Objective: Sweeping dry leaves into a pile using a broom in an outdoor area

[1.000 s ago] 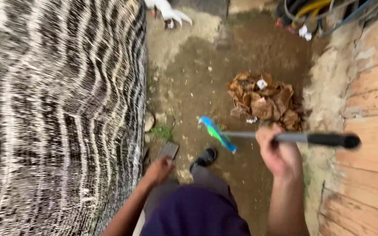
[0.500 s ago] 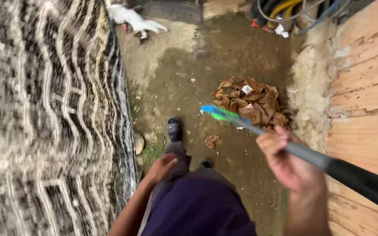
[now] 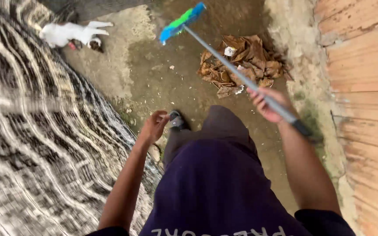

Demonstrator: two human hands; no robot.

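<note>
Head view: we are looking down on our own body, walking along a narrow dirt path [image 3: 176,83] between a black-and-white woven mesh wall [image 3: 44,144] on our left side and a peeling wooden plank wall [image 3: 364,65] on our right side.

Our right hand [image 3: 268,104] is wrapping its fingers closed around the grey shaft of a broom [image 3: 224,61], gripping just above the black end grip. We are holding the shaft slanted forward and up, so the blue-and-green head [image 3: 181,22] is riding off the ground ahead of us, probably so the bristles are not dragging while we are stepping.

Our left hand [image 3: 154,126] is hanging loose beside our hip, fingers half curled, holding nothing, close to the mesh but not clearly touching it. It is likely just swinging for balance.

A pile of dry brown leaves [image 3: 239,63] with a scrap of white litter is lying against the base of the plank wall, under the shaft as we see it; the broom head is past the pile, not on it.

One dark sandal [image 3: 176,120] is showing below our grey trouser leg. A white animal [image 3: 71,34] is lying further up the path, well apart from us.
</note>
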